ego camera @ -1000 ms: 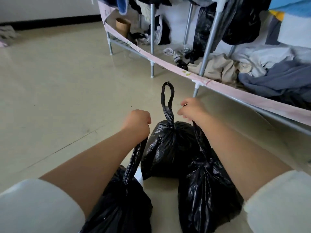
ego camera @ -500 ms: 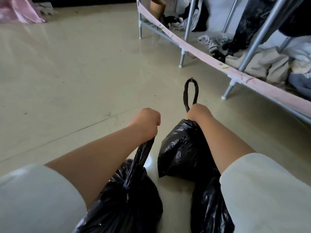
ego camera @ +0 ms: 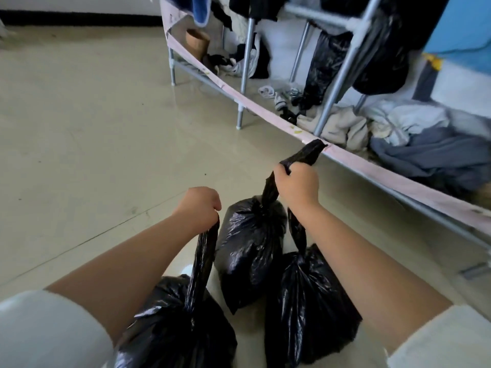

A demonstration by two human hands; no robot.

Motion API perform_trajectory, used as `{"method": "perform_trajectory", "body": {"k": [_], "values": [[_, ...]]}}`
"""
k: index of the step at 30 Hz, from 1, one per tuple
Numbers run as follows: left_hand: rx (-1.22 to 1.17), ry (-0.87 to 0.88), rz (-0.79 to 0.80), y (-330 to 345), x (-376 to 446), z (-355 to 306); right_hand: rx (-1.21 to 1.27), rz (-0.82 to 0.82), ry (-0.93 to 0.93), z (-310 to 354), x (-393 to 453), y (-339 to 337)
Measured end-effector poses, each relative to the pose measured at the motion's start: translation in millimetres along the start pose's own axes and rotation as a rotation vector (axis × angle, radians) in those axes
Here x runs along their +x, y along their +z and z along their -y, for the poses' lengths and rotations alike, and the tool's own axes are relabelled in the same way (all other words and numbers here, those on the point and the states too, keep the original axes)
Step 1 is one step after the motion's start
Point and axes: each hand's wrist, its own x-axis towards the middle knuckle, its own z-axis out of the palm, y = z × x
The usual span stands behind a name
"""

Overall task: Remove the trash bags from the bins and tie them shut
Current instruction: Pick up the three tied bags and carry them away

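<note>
Three black trash bags hang or stand over the pale floor below me, each gathered to a neck at the top. My left hand point(ego camera: 199, 205) is closed on the twisted handle of the nearest bag point(ego camera: 175, 330) at lower left. My right hand point(ego camera: 297, 185) grips the handles of the other two: the middle bag point(ego camera: 249, 248), whose handle loop sticks up past my fingers, and the right bag point(ego camera: 308, 312) below my forearm. No bin is in view.
A metal clothes rack point(ego camera: 337, 73) with a pink fabric strip point(ego camera: 265, 110) along its base runs across the right side. Piled clothes point(ego camera: 414, 144), socks and a brown boot point(ego camera: 198, 43) lie under it. Bare floor point(ego camera: 93, 128) spreads to the left.
My right hand has closed on the middle bag's handle loop, which stood free a second ago, and lifted it. The camera tilted down, then back up. My left hand kept its grip.
</note>
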Motion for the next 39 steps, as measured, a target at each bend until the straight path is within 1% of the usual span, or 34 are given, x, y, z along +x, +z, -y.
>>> {"method": "perform_trajectory", "body": {"k": [2,3,5,7,9,12,13,16,17,19,22,25,28,31,36,39], "values": [[0.112,0.002,0.130,-20,-15,-5,0.089,0.030,0.015,9,-4,-11],[0.159,-0.009,0.214,-31,-22,-6,0.132,0.075,0.048,16,-7,-16],[0.123,-0.063,0.358,-52,-35,-6,0.248,0.212,0.194,33,-17,-28],[0.044,-0.142,0.457,-81,-50,-3,0.302,0.412,0.347,56,-27,-44],[0.044,-0.152,0.502,-113,-74,0,0.171,0.615,0.411,83,-35,-60],[0.116,-0.159,0.501,-163,-112,6,-0.108,0.938,0.373,133,-45,-83],[0.131,-0.166,0.509,-179,-124,10,-0.157,1.017,0.356,150,-48,-91],[0.091,-0.228,0.537,-234,-151,21,-0.207,1.119,0.300,205,-49,-120],[0.055,-0.263,0.528,-257,-159,24,-0.235,1.112,0.251,226,-47,-130],[-0.024,-0.327,0.470,-306,-170,27,-0.298,1.036,0.151,271,-36,-148],[-0.087,-0.358,0.343,-382,-176,31,-0.407,0.957,0.058,344,-11,-173],[-0.048,-0.299,0.258,-451,-172,35,-0.449,0.851,-0.060,411,17,-187],[-0.004,-0.264,0.195,-513,-157,44,-0.511,0.717,-0.277,470,46,-191],[0.043,-0.287,0.135,-568,-132,56,-0.511,0.624,-0.463,524,80,-187],[0.162,-0.340,0.076,-644,-66,80,-0.434,0.618,-0.574,594,156,-158],[0.206,-0.401,0.049,-692,-13,97,-0.447,0.713,-0.638,632,216,-130]]}}
